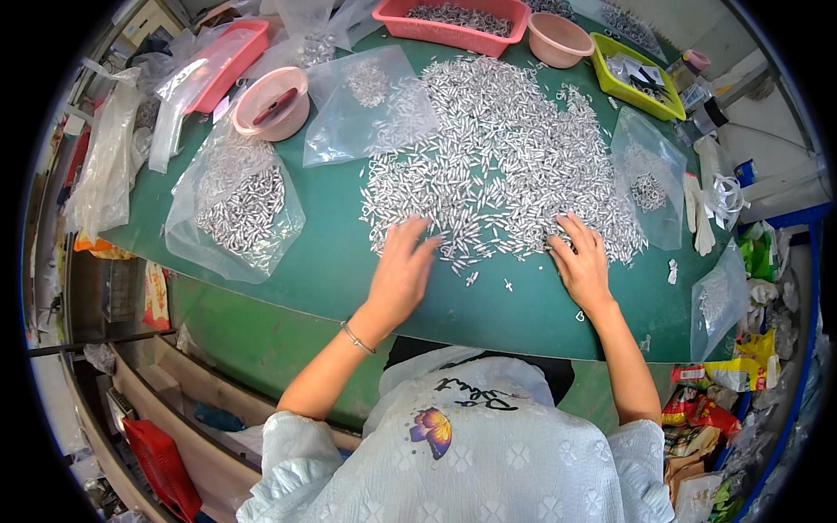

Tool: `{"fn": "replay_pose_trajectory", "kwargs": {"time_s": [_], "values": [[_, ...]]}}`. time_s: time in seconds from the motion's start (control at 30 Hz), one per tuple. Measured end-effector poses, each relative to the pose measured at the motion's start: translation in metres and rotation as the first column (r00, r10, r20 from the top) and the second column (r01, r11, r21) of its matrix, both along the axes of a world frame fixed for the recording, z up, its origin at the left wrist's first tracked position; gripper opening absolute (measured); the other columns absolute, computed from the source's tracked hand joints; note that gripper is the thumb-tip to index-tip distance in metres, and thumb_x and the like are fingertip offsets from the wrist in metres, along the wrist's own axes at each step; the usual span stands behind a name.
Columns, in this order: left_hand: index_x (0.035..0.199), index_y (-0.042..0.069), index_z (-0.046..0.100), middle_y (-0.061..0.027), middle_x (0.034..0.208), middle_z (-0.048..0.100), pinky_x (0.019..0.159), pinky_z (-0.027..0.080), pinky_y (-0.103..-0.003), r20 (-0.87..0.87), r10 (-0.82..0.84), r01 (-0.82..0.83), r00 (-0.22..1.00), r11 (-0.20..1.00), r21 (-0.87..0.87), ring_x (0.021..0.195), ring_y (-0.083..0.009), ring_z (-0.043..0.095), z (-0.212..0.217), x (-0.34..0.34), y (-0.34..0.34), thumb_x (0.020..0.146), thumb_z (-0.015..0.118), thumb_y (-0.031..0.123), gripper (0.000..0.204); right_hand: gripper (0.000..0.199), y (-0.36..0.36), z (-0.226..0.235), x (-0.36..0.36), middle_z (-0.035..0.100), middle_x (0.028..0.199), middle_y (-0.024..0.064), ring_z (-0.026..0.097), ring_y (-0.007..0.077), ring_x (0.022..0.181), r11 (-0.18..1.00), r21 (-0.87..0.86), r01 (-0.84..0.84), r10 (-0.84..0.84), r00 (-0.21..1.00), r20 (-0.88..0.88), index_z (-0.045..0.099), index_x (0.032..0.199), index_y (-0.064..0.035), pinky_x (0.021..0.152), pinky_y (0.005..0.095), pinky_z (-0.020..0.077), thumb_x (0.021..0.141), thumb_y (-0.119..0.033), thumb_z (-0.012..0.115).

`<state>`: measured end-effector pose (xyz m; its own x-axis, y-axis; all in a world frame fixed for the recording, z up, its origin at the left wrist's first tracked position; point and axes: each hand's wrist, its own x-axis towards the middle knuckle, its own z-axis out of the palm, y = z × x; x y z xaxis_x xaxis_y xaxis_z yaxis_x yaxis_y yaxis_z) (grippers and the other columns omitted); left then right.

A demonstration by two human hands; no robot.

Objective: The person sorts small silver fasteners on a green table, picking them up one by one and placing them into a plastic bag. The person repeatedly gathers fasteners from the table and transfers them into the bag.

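Note:
A broad heap of small silver spindle-shaped metal pieces covers the middle of the green table. My left hand rests at the heap's near left edge, its fingers bent and apart, the tips touching the pieces. At the near right part of the heap, my right hand has its fingers spread over the pieces. I see nothing gripped in either hand, though the fingertips partly hide what lies under them. A few stray pieces lie between the hands, and a small heart-shaped piece sits below my right hand.
Clear plastic bags of metal pieces lie left and right of the heap. At the back stand a pink tray, a pink bowl and a green basket. Another pink bowl holds a dark red-handled tool. White gloves lie at right.

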<state>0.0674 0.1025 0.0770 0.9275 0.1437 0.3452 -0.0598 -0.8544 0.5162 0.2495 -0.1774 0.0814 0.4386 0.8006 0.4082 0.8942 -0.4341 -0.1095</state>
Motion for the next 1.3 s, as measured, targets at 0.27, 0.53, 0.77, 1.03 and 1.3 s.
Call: {"fn": "replay_pose_trajectory", "kwargs": {"time_s": [0.27, 0.53, 0.77, 1.03, 1.3], "values": [[0.134, 0.005, 0.052, -0.0227, 0.143, 0.044, 0.108, 0.030, -0.059, -0.083, 0.175, -0.142, 0.981, 0.943, 0.300, 0.134, -0.0440, 0.037, -0.013, 0.076, 0.007, 0.092, 0.062, 0.031, 0.050, 0.026, 0.001, 0.007, 0.010, 0.057, 0.131, 0.0103, 0.051, 0.0311, 0.127, 0.998, 0.033, -0.059, 0.058, 0.998, 0.033, 0.066, 0.106, -0.0118, 0.096, 0.0431, 0.0429, 0.081, -0.010, 0.072], [0.129, 0.006, 0.056, -0.0180, 0.136, 0.049, 0.108, 0.031, -0.056, -0.077, -0.087, 0.105, 0.993, 0.961, 0.257, 0.125, -0.0423, 0.042, -0.004, 0.049, -0.052, 0.090, 0.064, 0.024, 0.044, 0.026, -0.002, 0.006, 0.008, 0.056, 0.131, 0.0112, 0.050, 0.0327, 0.127, 0.998, 0.058, -0.003, 0.005, 1.000, -0.019, 0.066, 0.106, -0.0100, 0.099, 0.0448, 0.0406, 0.081, -0.009, 0.071], [0.133, 0.001, 0.053, -0.0200, 0.141, 0.044, 0.113, 0.029, -0.055, -0.134, -0.232, 0.254, 0.963, 0.950, 0.179, 0.136, -0.0458, 0.033, -0.001, 0.011, -0.083, 0.078, 0.058, 0.000, 0.056, 0.028, 0.018, 0.023, -0.028, 0.053, 0.134, 0.0129, 0.042, 0.0367, 0.133, 0.992, 0.108, 0.060, -0.045, 0.990, -0.131, 0.065, 0.112, -0.0067, 0.109, 0.0519, 0.0278, 0.084, -0.007, 0.065], [0.119, 0.003, 0.061, -0.0182, 0.142, 0.045, 0.111, 0.033, -0.054, -0.031, -0.292, 0.293, 0.956, 0.956, 0.002, 0.136, -0.0406, 0.037, 0.007, -0.018, -0.079, 0.076, 0.057, -0.007, 0.045, 0.037, 0.045, 0.026, -0.065, 0.054, 0.131, 0.0117, 0.044, 0.0336, 0.131, 0.989, 0.066, -0.131, 0.147, 0.888, -0.437, 0.061, 0.123, -0.0069, 0.105, 0.0444, 0.0336, 0.086, -0.011, 0.067], [0.122, 0.003, 0.060, -0.0174, 0.135, 0.052, 0.109, 0.036, -0.053, -0.048, -0.064, 0.061, 0.997, 0.996, -0.065, 0.134, -0.0389, 0.042, 0.000, -0.032, -0.064, 0.081, 0.061, -0.006, 0.041, 0.046, 0.040, 0.013, -0.078, 0.047, 0.142, 0.0115, 0.039, 0.0336, 0.136, 0.975, -0.115, -0.190, 0.137, 0.921, -0.366, 0.057, 0.131, -0.0104, 0.108, 0.0498, 0.0311, 0.086, -0.015, 0.068]]}}
